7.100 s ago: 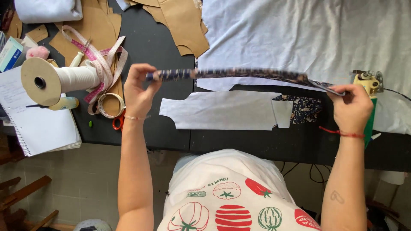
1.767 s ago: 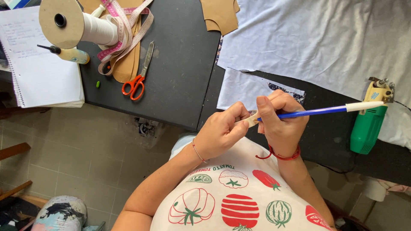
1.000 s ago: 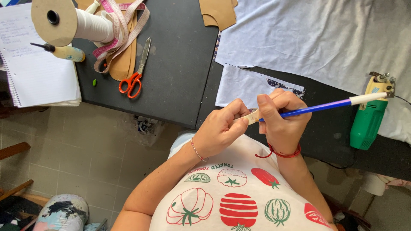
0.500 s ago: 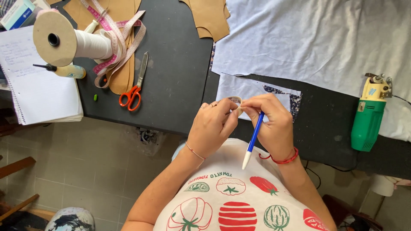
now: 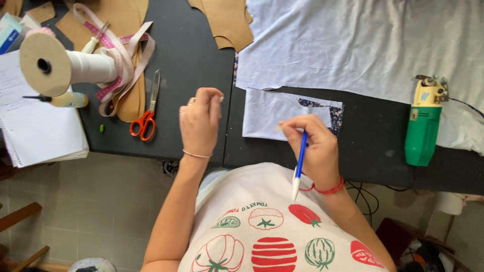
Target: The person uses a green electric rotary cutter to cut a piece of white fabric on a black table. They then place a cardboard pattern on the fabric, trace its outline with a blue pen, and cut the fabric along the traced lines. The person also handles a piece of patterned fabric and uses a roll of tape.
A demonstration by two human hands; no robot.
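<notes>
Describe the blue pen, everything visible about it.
The pen is a slim stick, blue along the barrel with a white end, plastic by the look. The right hand grips its upper part, which the fingers hide. It hangs nearly upright in the picture, the white end pointing down at the person's printed shirt, just off the table edge.

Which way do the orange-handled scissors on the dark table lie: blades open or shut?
Shut. The scissors lie flat on the dark table, both blades together as one narrow strip.

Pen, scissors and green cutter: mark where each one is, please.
Pen [image 5: 300,156], head view, on the blue barrel below the right hand [image 5: 308,146].
Scissors [image 5: 143,124], head view, on the orange handles.
Green cutter [image 5: 422,133], head view, on the green body.
</notes>
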